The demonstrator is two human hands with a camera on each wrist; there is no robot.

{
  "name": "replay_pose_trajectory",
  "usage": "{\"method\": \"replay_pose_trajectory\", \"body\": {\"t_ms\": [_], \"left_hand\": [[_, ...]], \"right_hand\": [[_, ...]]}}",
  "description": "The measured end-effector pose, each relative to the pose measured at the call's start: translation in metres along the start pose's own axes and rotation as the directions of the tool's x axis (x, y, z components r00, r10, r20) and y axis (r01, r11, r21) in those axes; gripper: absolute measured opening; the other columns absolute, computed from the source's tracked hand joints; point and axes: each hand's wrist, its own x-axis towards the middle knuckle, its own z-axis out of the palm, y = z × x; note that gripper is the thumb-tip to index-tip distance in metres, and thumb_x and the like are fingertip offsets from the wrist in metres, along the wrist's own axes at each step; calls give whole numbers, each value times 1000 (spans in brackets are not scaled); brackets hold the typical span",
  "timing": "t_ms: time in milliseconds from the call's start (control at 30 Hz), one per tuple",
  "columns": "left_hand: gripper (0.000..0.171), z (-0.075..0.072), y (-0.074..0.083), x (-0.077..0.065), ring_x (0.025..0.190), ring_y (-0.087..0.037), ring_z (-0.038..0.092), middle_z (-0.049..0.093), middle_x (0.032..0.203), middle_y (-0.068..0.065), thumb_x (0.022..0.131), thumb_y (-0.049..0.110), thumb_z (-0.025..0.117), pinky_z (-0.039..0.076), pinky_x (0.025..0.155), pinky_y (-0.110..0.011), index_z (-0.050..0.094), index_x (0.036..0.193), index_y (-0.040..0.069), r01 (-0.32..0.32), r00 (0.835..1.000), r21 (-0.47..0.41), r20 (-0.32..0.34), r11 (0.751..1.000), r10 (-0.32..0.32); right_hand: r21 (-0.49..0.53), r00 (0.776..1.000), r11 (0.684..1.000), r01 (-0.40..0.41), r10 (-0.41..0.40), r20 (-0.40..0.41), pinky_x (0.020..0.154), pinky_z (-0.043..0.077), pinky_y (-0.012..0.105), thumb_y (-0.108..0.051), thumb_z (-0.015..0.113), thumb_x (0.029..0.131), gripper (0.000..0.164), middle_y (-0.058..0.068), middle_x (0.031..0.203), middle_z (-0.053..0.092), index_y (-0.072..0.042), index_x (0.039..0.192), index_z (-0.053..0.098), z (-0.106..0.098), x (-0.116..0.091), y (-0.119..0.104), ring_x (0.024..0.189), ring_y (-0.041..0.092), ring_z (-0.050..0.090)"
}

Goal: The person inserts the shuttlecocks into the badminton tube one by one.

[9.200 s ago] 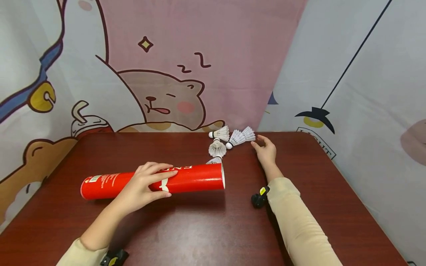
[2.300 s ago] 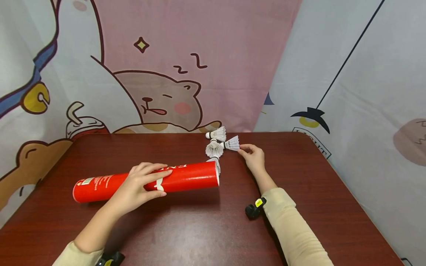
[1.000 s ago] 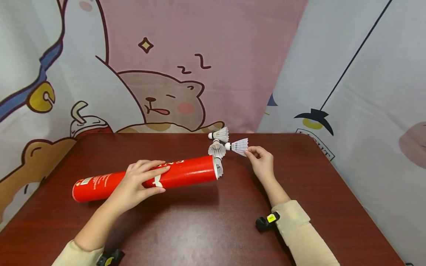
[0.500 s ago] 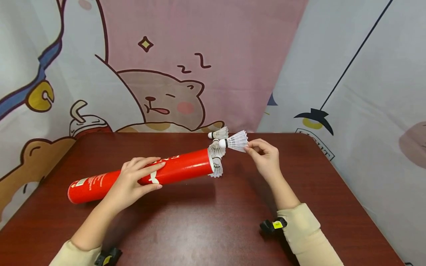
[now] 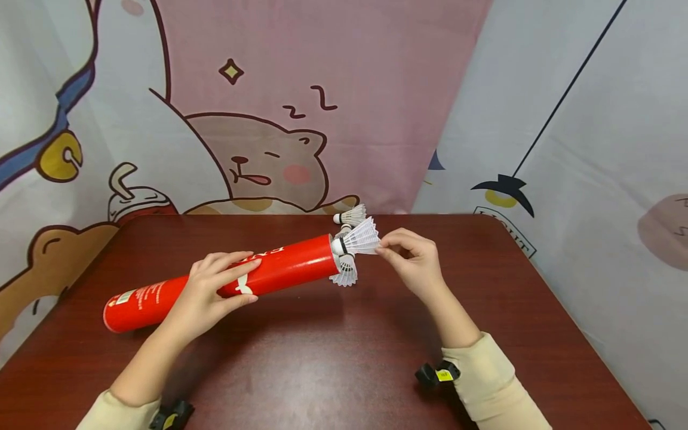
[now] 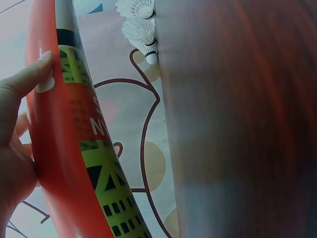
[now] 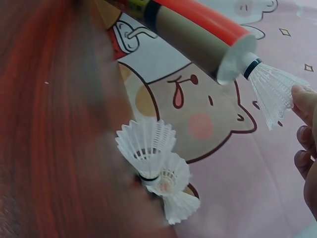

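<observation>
My left hand [image 5: 206, 292] grips a long red shuttlecock tube [image 5: 301, 263] around its middle. The tube tilts, its right, uncapped end raised off the table and its left end low. Between thumb and fingertips, my right hand [image 5: 414, 263] pinches the feathered skirt of a white shuttlecock [image 5: 362, 237]. This shuttlecock's cork points left, right at the tube's mouth. The right wrist view shows the cork of the held shuttlecock [image 7: 270, 89] at the rim, partly inside. From the left wrist view, the tube [image 6: 49, 148] has a green-and-black printed side. What the tube contains is hidden.
Behind the tube's mouth, more shuttlecocks lie on the dark red-brown table [image 5: 322, 370]: one at the back [image 5: 353, 215], one nearer [image 5: 346, 272] and one mostly hidden between. A cartoon-printed cloth [image 5: 344, 155] hangs along the table's far edge.
From lying at the back right, the shuttlecock was taken up by my right hand and brought left to the tube's mouth. My left hand raised the tube's open end and shifted it left.
</observation>
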Motion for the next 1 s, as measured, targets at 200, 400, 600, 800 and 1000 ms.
{"method": "replay_pose_trajectory", "body": {"t_ms": [200, 400, 600, 800, 1000], "left_hand": [[77, 0, -1, 0, 114, -23, 45, 56, 131, -5, 60, 11, 90, 27, 88, -49, 62, 131, 20, -3, 1000, -6, -4, 1000, 3], [76, 1, -2, -1, 114, -22, 45, 55, 132, -3, 61, 11, 90, 27, 88, -49, 62, 131, 21, 0, 1000, -9, -2, 1000, 0], [75, 1, -2, -1, 114, -22, 45, 56, 131, -5, 62, 13, 90, 27, 88, -49, 62, 131, 21, -5, 1000, -14, 3, 1000, 5], [73, 1, -1, 0, 114, -22, 45, 56, 131, -4, 63, 15, 90, 27, 87, -49, 62, 130, 21, -11, 1000, -18, 5, 1000, 11], [75, 1, -1, -1, 114, -22, 45, 56, 130, -3, 62, 12, 90, 27, 87, -49, 62, 130, 21, -8, 1000, -15, 4, 1000, 8]], "right_hand": [[5, 998, 999, 43, -43, 51, 52, 38, 23, 22, 73, 68, 23, 11, 75, 64, 0, 77, 70, 12, -4, 0, 62, 13, 50], [25, 995, 999, 42, -44, 90, 55, 39, 21, 20, 75, 68, 24, 8, 75, 65, -1, 78, 70, 21, -7, 0, 63, 14, 51], [57, 990, 996, 62, -68, 122, 52, 36, 21, 22, 75, 65, 24, 10, 74, 64, 1, 77, 70, 33, -7, -4, 59, 14, 48], [78, 987, 995, 65, -76, 143, 51, 38, 22, 24, 73, 65, 22, 14, 71, 63, 6, 75, 67, 45, 0, -22, 59, 17, 49], [88, 990, 996, 8, -21, 142, 51, 39, 26, 23, 72, 67, 18, 15, 72, 63, 7, 75, 67, 50, 3, -28, 61, 16, 49]]}}
